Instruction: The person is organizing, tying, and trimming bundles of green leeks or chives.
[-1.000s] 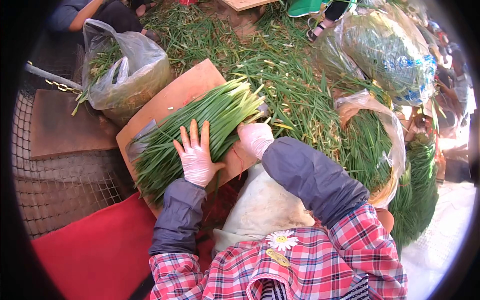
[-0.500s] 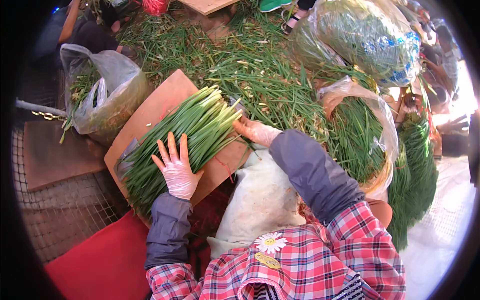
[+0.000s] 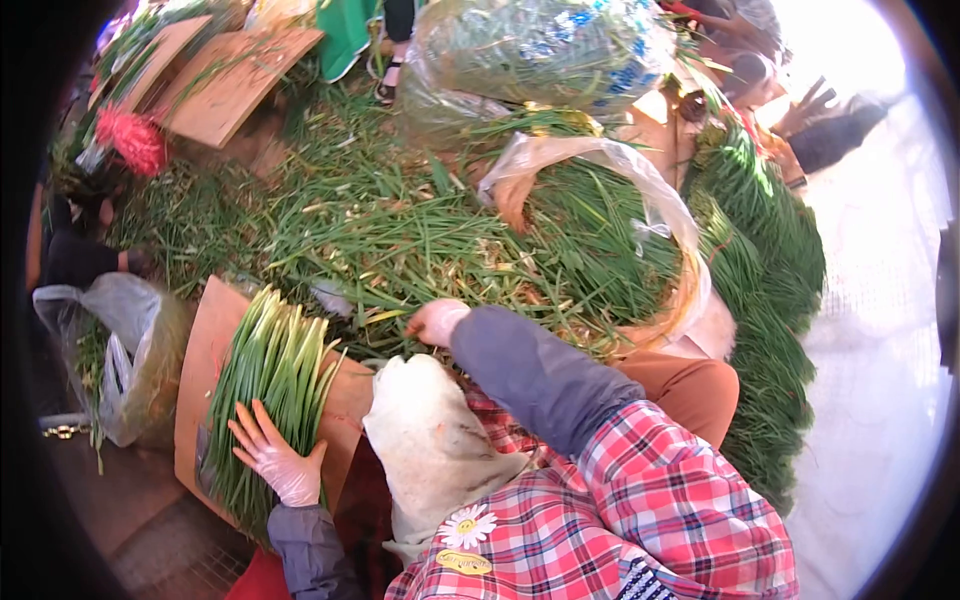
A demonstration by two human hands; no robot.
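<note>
A thick bundle of garlic chives (image 3: 275, 360), pale ends away from me, lies on a tan board (image 3: 205, 330) at my left. Flat on its lower part rests my left hand (image 3: 282, 462), in a thin glove with orange fingertips, its fingers spread. My right hand (image 3: 438, 322) is off the bundle, at the near edge of the loose chive leaves and trimmings (image 3: 400, 240). Its fingers look bent and close together; what they hold, if anything, is hidden. A whitish cloth (image 3: 425, 420) covers my knee between the two hands.
An open plastic bag of greens (image 3: 600, 235) stands right of my right hand, with stacked chives (image 3: 765, 330) beyond. A clear bag (image 3: 135, 345) is at left. Farther back are a large stuffed bag (image 3: 540, 55), boards (image 3: 240, 75), red ties (image 3: 132, 140) and other people.
My right hand has left the pale ends of the bundle and moved right to the loose greens. My left hand stays on the bundle. The view has swung to the right.
</note>
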